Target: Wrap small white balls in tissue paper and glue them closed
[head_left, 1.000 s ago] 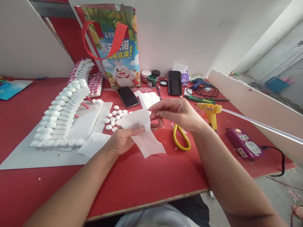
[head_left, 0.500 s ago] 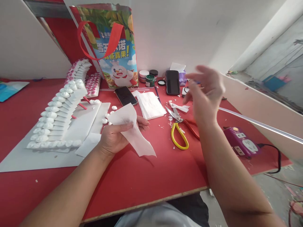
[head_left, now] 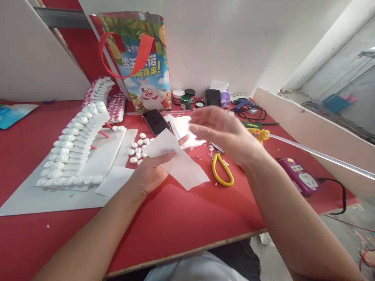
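Note:
Pinched under the thumb of my left hand (head_left: 154, 171) is a thin sheet of white paper (head_left: 187, 169), its free corner reaching right over the red table. My right hand (head_left: 225, 136) hovers to the right of the sheet, fingers stretched out and a little blurred, with nothing in it. Behind the sheet lies a stack of white paper (head_left: 182, 125), partly covered by my fingers. Below my right hand is a pair of scissors with a yellow handle loop (head_left: 215, 173); my right arm hides much of it. Several small white rosettes (head_left: 134, 145) lie left of the sheet.
At left, a white curved stepped model (head_left: 70, 146) edged with rosettes stands on a white board (head_left: 23, 201). A gift bag (head_left: 146, 78), a phone (head_left: 155, 121) and paint jars (head_left: 185, 102) stand or lie behind. A glue gun (head_left: 260, 134) and purple power strip (head_left: 299, 175) are at right.
My right hand has moved left and down toward the paper, uncovering the glue gun and cables. My left hand with the sheet has shifted slightly right, showing more rosettes.

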The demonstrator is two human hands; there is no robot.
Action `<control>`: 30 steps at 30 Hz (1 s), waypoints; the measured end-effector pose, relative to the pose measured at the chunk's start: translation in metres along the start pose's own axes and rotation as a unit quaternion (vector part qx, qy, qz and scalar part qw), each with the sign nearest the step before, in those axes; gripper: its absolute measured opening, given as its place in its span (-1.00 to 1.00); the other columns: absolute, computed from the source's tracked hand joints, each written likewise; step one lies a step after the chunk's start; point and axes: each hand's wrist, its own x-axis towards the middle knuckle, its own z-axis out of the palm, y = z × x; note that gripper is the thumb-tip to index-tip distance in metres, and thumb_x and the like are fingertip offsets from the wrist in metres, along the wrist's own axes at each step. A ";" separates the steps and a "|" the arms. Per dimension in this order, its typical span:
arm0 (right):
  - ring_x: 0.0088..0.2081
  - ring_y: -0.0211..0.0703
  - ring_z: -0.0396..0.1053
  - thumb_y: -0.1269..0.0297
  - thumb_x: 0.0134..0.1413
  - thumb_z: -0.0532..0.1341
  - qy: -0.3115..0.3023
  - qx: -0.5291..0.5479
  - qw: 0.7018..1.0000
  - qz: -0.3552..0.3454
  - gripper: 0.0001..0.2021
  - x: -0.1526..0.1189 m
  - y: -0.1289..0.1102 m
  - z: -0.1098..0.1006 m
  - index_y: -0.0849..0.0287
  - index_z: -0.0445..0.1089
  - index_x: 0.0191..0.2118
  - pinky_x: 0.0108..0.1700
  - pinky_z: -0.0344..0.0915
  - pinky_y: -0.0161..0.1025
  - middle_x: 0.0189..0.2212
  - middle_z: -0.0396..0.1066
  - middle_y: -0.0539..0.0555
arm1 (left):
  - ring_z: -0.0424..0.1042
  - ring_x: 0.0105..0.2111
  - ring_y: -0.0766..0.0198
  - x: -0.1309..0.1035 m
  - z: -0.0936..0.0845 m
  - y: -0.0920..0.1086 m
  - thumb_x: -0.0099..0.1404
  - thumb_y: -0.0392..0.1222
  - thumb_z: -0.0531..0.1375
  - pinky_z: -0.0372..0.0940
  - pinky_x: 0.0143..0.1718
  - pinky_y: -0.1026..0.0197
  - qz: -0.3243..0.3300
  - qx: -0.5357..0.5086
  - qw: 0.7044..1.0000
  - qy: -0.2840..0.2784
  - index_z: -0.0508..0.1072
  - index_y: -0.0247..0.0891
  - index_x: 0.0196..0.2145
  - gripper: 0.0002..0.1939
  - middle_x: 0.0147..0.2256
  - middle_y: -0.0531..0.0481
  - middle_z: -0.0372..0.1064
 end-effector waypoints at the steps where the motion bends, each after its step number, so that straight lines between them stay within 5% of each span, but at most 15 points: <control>1: -0.14 -0.09 0.52 0.07 0.00 0.46 -0.041 0.007 0.999 0.031 -0.55 -0.003 0.001 0.006 0.12 0.43 -0.02 -0.23 0.50 -0.19 -0.14 0.53 0.12 | 0.47 0.15 -0.09 0.000 0.001 -0.002 0.24 -0.21 0.38 0.39 0.15 -0.08 -0.010 -0.001 1.000 0.009 0.60 -0.17 -0.04 -0.69 0.08 -0.12 0.55; 6: -0.38 -0.17 0.48 0.02 -0.15 0.53 -0.109 0.065 0.984 0.122 -0.53 -0.011 0.024 0.031 0.16 0.45 -0.17 -0.43 0.38 -0.30 -0.37 0.53 0.02 | 0.56 0.03 -0.05 0.002 0.001 -0.005 0.21 -0.19 0.42 0.41 0.12 0.00 -0.020 0.017 0.999 0.034 0.64 -0.26 -0.09 -0.70 -0.08 -0.14 0.62; 10: -0.44 -0.17 0.49 0.10 -0.17 0.54 -0.093 0.159 0.969 0.165 -0.61 -0.010 0.036 0.022 0.19 0.51 -0.24 -0.45 0.40 -0.28 -0.40 0.56 0.03 | 0.59 -0.03 -0.02 0.004 -0.002 -0.002 0.21 -0.17 0.43 0.41 0.10 0.00 0.033 0.058 0.997 0.026 0.63 -0.23 -0.04 -0.65 -0.09 -0.13 0.63; 14: -0.48 -0.19 0.48 0.18 -0.16 0.54 -0.116 0.143 0.964 0.191 -0.66 -0.008 0.037 0.009 0.20 0.56 -0.24 -0.49 0.37 -0.31 -0.42 0.57 0.02 | 0.58 -0.29 0.20 0.006 -0.008 0.001 0.27 -0.12 0.38 0.45 -0.22 0.23 0.088 0.125 0.987 0.052 0.65 -0.22 -0.12 -0.76 -0.25 -0.04 0.62; 19: -0.45 -0.22 0.49 0.16 0.02 0.46 -0.134 0.155 0.963 0.173 -0.58 -0.011 0.033 0.006 0.20 0.57 0.00 -0.49 0.33 -0.35 -0.38 0.59 0.03 | 0.30 -0.63 0.40 0.006 -0.013 0.001 0.23 -0.11 0.40 0.24 -0.60 0.32 0.097 0.190 0.975 0.057 0.65 -0.26 -0.32 -0.84 -0.51 0.03 0.46; 24: -0.48 -0.27 0.43 0.22 0.05 0.41 -0.113 0.209 0.954 0.181 -0.64 -0.009 0.038 0.006 0.16 0.60 0.00 -0.48 0.28 -0.36 -0.42 0.56 -0.01 | 0.35 -0.64 0.37 0.003 -0.009 0.003 0.21 -0.17 0.40 0.29 -0.58 0.27 0.116 0.146 0.980 0.067 0.68 -0.23 -0.19 -0.80 -0.47 0.02 0.53; 30: -0.56 -0.32 0.34 0.30 0.06 0.31 -0.076 0.296 0.933 0.192 -0.84 -0.007 0.049 0.015 0.16 0.62 -0.23 -0.55 0.22 -0.38 -0.50 0.50 -0.03 | 0.38 -0.66 0.35 0.001 -0.005 0.006 0.23 -0.28 0.31 0.29 -0.58 0.29 0.138 0.137 0.980 0.049 0.70 -0.25 -0.22 -0.82 -0.54 0.00 0.51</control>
